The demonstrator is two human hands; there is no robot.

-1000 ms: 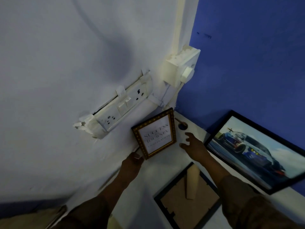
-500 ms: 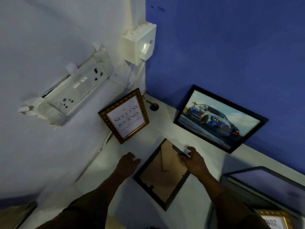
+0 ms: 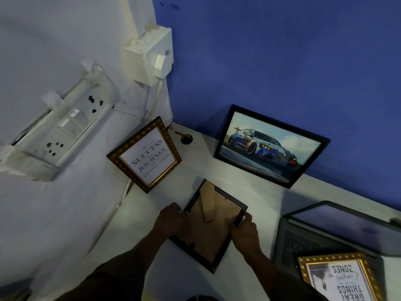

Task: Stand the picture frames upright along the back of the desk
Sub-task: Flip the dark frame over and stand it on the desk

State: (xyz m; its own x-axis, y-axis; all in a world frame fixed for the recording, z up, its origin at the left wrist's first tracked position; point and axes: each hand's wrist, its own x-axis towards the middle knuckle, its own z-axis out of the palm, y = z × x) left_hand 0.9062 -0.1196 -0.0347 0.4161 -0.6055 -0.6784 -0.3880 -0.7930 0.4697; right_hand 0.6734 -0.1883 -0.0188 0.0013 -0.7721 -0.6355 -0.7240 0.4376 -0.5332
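Both sets of fingers were curled shut on the black frame: left hand on its left edge, right hand on the right edge near the top corner. It lay back-up on the white desk, brown backing and stand showing. Four frames counted: this one, a gold frame leaning on the white wall, a car picture leaning on the blue wall, and a second gold frame lying on the laptop.

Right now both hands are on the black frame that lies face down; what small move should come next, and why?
Probably lift its far edge to tip it upright: the left hand and right hand grip opposite sides of the black frame, its stand flap faces up, and two frames already lean at the walls.
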